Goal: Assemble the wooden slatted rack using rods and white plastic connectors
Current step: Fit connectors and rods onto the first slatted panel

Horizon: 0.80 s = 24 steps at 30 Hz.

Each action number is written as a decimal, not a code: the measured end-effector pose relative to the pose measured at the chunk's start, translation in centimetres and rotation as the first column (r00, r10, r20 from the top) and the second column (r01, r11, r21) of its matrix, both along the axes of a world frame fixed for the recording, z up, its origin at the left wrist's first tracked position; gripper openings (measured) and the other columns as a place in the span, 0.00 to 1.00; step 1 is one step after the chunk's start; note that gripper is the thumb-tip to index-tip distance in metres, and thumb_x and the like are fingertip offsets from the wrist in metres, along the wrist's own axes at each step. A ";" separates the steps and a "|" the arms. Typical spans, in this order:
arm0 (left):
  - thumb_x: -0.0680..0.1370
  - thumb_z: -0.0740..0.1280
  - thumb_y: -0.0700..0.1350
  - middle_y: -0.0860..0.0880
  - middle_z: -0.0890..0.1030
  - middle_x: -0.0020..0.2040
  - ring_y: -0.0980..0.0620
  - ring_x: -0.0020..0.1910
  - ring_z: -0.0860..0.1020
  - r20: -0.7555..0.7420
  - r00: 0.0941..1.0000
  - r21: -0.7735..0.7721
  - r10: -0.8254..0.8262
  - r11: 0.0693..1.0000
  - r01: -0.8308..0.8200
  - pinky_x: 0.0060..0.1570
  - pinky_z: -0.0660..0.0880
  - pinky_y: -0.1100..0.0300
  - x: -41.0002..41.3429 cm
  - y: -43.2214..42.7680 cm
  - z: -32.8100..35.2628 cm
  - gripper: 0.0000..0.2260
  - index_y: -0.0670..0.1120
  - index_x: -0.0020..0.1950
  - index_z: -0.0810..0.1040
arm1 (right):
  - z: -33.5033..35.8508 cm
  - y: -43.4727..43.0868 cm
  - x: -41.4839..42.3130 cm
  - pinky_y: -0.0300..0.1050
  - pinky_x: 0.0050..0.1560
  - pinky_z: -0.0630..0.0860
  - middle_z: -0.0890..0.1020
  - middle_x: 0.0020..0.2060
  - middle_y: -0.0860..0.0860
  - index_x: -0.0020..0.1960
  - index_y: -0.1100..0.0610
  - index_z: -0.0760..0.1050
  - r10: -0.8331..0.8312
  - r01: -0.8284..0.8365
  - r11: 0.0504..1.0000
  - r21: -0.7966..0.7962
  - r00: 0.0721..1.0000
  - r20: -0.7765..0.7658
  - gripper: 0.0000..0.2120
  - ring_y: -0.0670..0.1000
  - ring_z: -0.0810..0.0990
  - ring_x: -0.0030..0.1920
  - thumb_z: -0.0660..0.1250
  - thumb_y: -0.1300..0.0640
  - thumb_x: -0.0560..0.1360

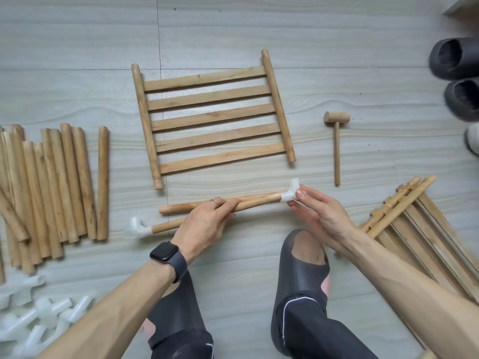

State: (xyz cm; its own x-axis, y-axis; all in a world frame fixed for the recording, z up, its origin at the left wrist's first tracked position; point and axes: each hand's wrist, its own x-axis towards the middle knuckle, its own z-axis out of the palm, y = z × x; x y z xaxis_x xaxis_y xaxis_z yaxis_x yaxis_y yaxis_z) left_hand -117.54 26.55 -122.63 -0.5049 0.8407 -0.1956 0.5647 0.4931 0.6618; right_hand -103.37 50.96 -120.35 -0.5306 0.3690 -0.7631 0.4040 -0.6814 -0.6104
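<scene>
The rod is gripped mid-length by the left hand, near the floor before the slatted panel; the white connector on its right end is pinched by the right hand; if pressed askew, it may be seated crooked, misaligned with the left-end connector.

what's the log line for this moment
left hand grips rod | right hand pinches white connector on rod end | other connector fitted | mallet on floor
</scene>
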 end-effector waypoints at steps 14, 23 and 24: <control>0.82 0.66 0.42 0.42 0.80 0.56 0.39 0.43 0.78 -0.066 0.994 -0.001 -0.086 0.996 0.086 0.38 0.79 0.45 0.3 0.1 1.0 0.16 0.46 0.70 0.77 | 0.3 -0.4 0.9 0.39 0.52 0.81 0.87 0.53 0.58 0.59 0.55 0.84 0.199 -0.200 0.977 0.071 0.980 0.014 0.30 0.53 0.86 0.54 0.85 0.48 0.59; 0.85 0.58 0.50 0.52 0.75 0.63 0.47 0.58 0.74 0.053 0.979 -0.219 -0.196 0.954 0.203 0.52 0.74 0.53 2.1 0.4 0.1 0.15 0.56 0.72 0.72 | -0.5 -1.0 0.8 0.33 0.35 0.68 0.83 0.31 0.40 0.38 0.48 0.83 0.437 -0.780 0.463 0.420 0.613 0.658 0.09 0.41 0.80 0.40 0.75 0.44 0.72; 0.85 0.58 0.51 0.52 0.76 0.63 0.47 0.59 0.74 0.053 0.984 -0.222 -0.171 0.959 0.178 0.52 0.74 0.53 2.0 0.4 -0.1 0.15 0.55 0.71 0.72 | -0.4 -1.2 0.6 0.32 0.38 0.69 0.83 0.34 0.40 0.41 0.47 0.83 0.428 -0.759 0.459 0.461 0.644 0.635 0.07 0.39 0.80 0.43 0.75 0.44 0.72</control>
